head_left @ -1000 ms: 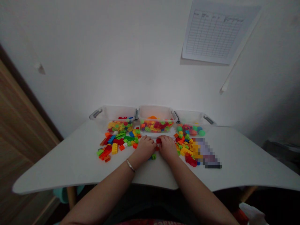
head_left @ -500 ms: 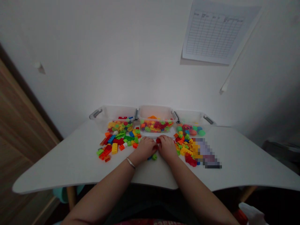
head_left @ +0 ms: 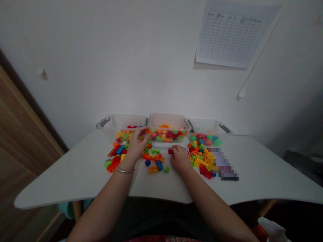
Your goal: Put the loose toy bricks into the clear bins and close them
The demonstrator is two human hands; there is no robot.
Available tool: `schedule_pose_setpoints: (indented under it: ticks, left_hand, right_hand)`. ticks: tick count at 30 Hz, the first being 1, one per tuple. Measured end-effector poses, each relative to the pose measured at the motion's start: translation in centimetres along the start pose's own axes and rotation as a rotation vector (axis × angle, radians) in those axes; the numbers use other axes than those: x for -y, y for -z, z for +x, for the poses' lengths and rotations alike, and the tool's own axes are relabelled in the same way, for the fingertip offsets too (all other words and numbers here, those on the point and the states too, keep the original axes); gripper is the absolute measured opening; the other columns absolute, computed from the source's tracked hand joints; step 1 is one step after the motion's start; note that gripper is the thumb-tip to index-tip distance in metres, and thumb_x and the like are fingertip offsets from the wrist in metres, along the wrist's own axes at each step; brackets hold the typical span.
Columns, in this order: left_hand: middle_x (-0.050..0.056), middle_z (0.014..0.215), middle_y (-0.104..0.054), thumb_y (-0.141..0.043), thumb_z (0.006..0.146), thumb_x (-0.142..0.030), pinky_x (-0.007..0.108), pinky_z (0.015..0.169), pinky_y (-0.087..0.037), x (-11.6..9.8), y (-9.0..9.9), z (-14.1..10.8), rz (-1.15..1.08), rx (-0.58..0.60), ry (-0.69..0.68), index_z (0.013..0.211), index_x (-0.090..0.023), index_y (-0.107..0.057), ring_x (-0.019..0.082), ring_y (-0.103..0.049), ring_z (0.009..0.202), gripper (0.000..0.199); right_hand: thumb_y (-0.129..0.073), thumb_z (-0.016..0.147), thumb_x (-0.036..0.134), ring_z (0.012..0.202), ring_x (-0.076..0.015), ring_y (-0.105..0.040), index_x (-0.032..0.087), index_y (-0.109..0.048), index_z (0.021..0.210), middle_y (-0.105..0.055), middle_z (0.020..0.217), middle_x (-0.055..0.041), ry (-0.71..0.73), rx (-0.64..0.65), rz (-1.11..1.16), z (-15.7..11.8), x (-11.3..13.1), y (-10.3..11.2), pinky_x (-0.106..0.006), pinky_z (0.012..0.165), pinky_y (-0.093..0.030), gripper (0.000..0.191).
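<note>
My left hand [head_left: 138, 144], a bangle on its wrist, is raised at the gap between the left bin [head_left: 121, 119] and the middle bin [head_left: 169, 120]. Its thumb and fingers close on a small orange brick [head_left: 148, 131]. On the tabletop, my right hand [head_left: 180, 158] has its fingers closed on a red brick [head_left: 171, 152]. Between the hands lie a yellow-orange brick [head_left: 153, 169], a blue brick [head_left: 159, 165] and a green piece [head_left: 166, 169]. Loose bricks in mixed colours spread beneath and beside my left hand.
A right bin [head_left: 207, 124] holds round coloured pieces. More bricks, among them a red one [head_left: 205, 171], lie right of my right hand beside a pixelated flat item [head_left: 224, 164]. The bins stand near the wall on the white table [head_left: 63, 174].
My left hand has moved up and left from beside my right hand, and now has an orange brick between its fingers. Bricks it covered are visible. My right hand has stayed in place.
</note>
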State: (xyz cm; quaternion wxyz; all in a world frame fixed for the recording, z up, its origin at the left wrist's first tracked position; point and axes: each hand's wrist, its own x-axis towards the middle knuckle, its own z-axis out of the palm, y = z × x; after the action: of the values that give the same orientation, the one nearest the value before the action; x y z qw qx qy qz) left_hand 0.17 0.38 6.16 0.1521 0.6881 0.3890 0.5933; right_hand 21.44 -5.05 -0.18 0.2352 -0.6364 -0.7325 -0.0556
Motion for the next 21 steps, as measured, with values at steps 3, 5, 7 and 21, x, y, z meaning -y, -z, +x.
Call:
schedule_pose_setpoints:
  ticks: [3,5,7,21]
  left_hand:
    - [0.005,0.099,-0.068,-0.063,0.081,-0.033,0.034,0.086,-0.054,0.8,1.0,1.1,0.033,-0.132,0.103,0.107,-0.018,-0.064,0.018,-0.065,0.091,0.030]
    - [0.005,0.095,-0.069,-0.062,0.081,-0.034,0.033,0.080,-0.054,1.5,1.5,1.7,0.044,-0.162,0.169,0.108,-0.017,-0.064,0.018,-0.065,0.084,0.032]
    - [0.007,0.098,-0.070,-0.060,0.082,-0.034,0.035,0.084,-0.052,2.1,2.1,2.4,0.151,-0.170,0.147,0.109,-0.017,-0.065,0.020,-0.065,0.088,0.033]
    - [0.017,0.098,-0.073,-0.040,0.093,-0.037,0.044,0.086,-0.040,1.0,2.6,5.1,1.028,0.113,0.168,0.117,-0.020,-0.070,0.033,-0.064,0.097,0.042]
  right_hand:
    - [-0.052,0.081,0.014,0.111,-0.0246,-0.055,0.018,-0.067,0.111,-0.063,0.120,-0.0092,0.003,0.003,-0.009,0.0,-0.1,-0.1,-0.036,0.099,-0.040,0.033]
    - [-0.052,0.081,0.014,0.111,-0.0247,-0.055,0.018,-0.067,0.110,-0.063,0.121,-0.0094,0.002,0.001,-0.009,0.1,-0.1,-0.2,-0.037,0.099,-0.040,0.033]
    - [-0.052,0.081,0.014,0.111,-0.0247,-0.055,0.018,-0.067,0.111,-0.063,0.121,-0.0095,0.004,-0.004,-0.004,0.0,-0.1,-0.2,-0.037,0.099,-0.040,0.033]
    - [-0.051,0.082,0.014,0.113,-0.0250,-0.055,0.018,-0.067,0.112,-0.063,0.121,-0.0097,0.002,-0.003,-0.006,0.0,0.0,-0.2,-0.037,0.100,-0.040,0.034]
